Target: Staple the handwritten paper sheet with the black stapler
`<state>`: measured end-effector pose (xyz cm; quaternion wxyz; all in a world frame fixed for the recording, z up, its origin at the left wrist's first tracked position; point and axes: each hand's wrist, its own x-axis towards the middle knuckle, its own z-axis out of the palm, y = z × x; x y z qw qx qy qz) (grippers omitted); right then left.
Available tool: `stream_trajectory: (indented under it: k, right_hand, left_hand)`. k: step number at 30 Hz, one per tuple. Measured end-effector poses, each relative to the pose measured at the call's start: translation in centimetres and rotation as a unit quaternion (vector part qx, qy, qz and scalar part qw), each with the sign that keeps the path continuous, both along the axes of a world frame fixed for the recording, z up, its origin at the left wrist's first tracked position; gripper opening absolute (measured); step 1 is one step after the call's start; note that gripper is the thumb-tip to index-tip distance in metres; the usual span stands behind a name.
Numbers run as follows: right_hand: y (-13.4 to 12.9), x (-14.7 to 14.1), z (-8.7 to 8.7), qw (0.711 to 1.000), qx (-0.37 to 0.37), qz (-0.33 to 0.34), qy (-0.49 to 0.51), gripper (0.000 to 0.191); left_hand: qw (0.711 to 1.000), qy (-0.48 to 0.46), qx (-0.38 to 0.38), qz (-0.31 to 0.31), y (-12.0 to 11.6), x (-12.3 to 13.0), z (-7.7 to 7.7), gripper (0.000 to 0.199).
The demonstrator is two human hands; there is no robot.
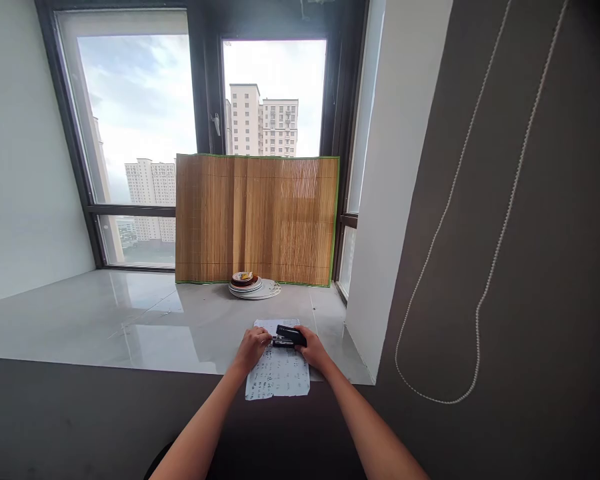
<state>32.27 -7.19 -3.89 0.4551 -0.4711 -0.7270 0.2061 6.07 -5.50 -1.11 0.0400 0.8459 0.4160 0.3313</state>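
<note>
A black stapler lies over a sheet of handwritten paper, its top arm lifted from its base. My right hand is closed around the stapler's right end. At the stapler's left end, my left hand pinches with thumb and forefinger. A small metallic piece shows at those fingertips, too small to tell whether it is part of the stapler. The paper's lower part hangs over the front edge of the window sill.
Stacked plates stand on the tiled sill behind the paper. A bamboo mat leans upright against the window. To the right, a beaded blind cord hangs in a loop by the dark wall.
</note>
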Motion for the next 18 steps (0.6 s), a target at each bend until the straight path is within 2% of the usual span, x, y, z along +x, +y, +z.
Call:
stream_trajectory:
  k: [11, 15, 18]
  right_hand:
    - [-0.3, 0.0, 0.5, 1.0, 0.001, 0.001, -0.001, 0.063]
    - [-0.1, 0.0, 0.3, 1.0, -0.004, 0.007, 0.004, 0.063]
    - [0.0, 0.1, 0.2, 1.0, -0.008, 0.005, 0.004, 0.064]
  left_hand:
    - [0.998, 0.04, -0.015, 0.054, 1.4, 0.2, -0.9, 0.017]
    - [0.996, 0.03, -0.031, 0.079, 2.0, 0.1, -1.2, 0.017]
    - [0.997, 0.003, -0.028, 0.069, 2.4, 0.0, -1.4, 0.018]
